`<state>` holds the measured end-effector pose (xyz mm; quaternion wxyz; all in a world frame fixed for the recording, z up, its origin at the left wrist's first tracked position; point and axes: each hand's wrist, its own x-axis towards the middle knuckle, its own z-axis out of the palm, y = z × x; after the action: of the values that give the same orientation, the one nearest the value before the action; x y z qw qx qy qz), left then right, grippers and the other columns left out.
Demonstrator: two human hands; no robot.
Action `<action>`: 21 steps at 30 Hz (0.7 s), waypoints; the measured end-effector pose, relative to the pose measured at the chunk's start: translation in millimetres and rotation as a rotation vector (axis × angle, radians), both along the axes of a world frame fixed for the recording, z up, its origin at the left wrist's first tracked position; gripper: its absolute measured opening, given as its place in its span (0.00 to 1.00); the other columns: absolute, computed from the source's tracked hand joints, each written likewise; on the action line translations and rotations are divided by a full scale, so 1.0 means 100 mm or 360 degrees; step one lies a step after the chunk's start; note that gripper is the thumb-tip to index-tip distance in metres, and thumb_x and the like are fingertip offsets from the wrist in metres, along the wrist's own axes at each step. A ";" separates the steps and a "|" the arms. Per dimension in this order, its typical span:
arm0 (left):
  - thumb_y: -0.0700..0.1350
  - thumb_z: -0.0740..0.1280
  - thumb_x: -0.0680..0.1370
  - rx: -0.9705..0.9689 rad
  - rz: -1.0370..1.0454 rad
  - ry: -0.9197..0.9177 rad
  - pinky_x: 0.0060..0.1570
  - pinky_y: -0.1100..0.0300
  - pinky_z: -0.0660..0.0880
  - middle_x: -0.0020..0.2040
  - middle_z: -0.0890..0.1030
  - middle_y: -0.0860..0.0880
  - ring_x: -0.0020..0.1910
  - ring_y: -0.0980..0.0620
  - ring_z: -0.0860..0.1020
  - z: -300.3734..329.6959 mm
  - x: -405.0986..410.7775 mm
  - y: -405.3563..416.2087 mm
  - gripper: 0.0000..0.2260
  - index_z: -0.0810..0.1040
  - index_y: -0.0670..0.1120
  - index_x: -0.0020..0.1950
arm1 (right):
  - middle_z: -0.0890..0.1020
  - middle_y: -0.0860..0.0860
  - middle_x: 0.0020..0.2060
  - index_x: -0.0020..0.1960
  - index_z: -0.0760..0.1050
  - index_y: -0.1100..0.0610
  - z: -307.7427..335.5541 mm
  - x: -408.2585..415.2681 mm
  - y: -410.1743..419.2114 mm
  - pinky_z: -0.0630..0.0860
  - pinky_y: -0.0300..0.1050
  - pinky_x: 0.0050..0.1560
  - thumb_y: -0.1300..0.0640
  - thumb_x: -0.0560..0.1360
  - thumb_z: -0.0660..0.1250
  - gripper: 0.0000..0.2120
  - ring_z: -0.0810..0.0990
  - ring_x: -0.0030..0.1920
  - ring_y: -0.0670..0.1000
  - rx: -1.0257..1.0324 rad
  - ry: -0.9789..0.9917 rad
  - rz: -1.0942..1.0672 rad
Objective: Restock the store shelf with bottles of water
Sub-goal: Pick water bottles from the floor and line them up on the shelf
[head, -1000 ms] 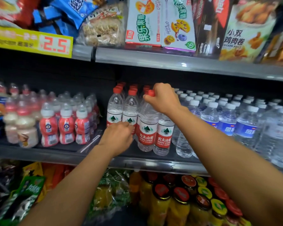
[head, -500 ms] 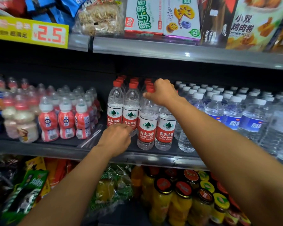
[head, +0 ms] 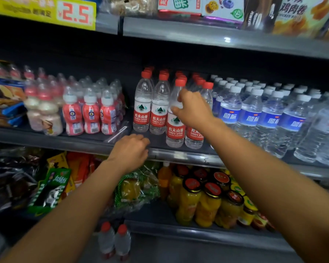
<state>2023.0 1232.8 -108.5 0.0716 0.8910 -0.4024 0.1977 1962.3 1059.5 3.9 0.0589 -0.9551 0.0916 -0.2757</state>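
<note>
Red-capped water bottles with red labels (head: pixel 142 109) stand in rows on the middle shelf (head: pixel 179 155). My right hand (head: pixel 195 110) has thumb and fingers on the shoulder of the front water bottle (head: pixel 176 130), which stands upright on the shelf beside another front bottle (head: pixel 194 138). Just left of these bottles, my left hand (head: pixel 130 150) rests at the shelf's front edge with its fingers curled and nothing in it. Two more red-capped bottles (head: pixel 114 240) stand low down, below the bottom shelf.
Blue-labelled, white-capped water bottles (head: pixel 251 114) fill the shelf to the right, and small pink drink bottles (head: pixel 90 112) fill the left. Jars of yellow fruit (head: pixel 207 202) sit on the shelf below. Snack boxes (head: pixel 198 6) and a 2.5 price tag (head: pixel 75 15) sit above.
My right hand slid from the bottle's cap down to its shoulder. My left hand drew back from the bottles to the shelf edge. The view pulled back and down.
</note>
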 end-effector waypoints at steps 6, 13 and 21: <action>0.50 0.56 0.77 0.0118 0.0040 0.0217 0.53 0.52 0.73 0.56 0.78 0.44 0.57 0.42 0.76 -0.65 -0.26 0.30 0.17 0.77 0.44 0.59 | 0.78 0.59 0.52 0.56 0.70 0.59 -1.05 -0.30 0.47 0.66 0.47 0.40 0.49 0.77 0.65 0.15 0.77 0.52 0.62 -0.0040 0.0366 0.0235; 0.47 0.61 0.77 0.0353 0.0171 0.0565 0.47 0.53 0.74 0.56 0.79 0.43 0.55 0.41 0.77 -1.69 -0.56 0.69 0.13 0.76 0.46 0.59 | 0.77 0.60 0.57 0.67 0.64 0.61 -2.53 -0.55 0.89 0.74 0.52 0.46 0.48 0.79 0.62 0.23 0.77 0.57 0.64 0.0135 0.0923 0.0315; 0.49 0.60 0.77 0.0592 0.0340 0.1003 0.56 0.51 0.75 0.60 0.77 0.44 0.58 0.42 0.76 -2.73 -0.69 1.00 0.15 0.75 0.47 0.62 | 0.75 0.61 0.62 0.70 0.62 0.60 -3.64 -0.63 1.18 0.73 0.55 0.54 0.51 0.78 0.62 0.25 0.75 0.60 0.64 0.0338 0.1334 0.0347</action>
<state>1954.1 1332.9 -381.5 0.0079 0.9428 -0.2945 -0.1559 1899.5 1177.7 -360.5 0.1431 -0.9770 0.0342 0.1542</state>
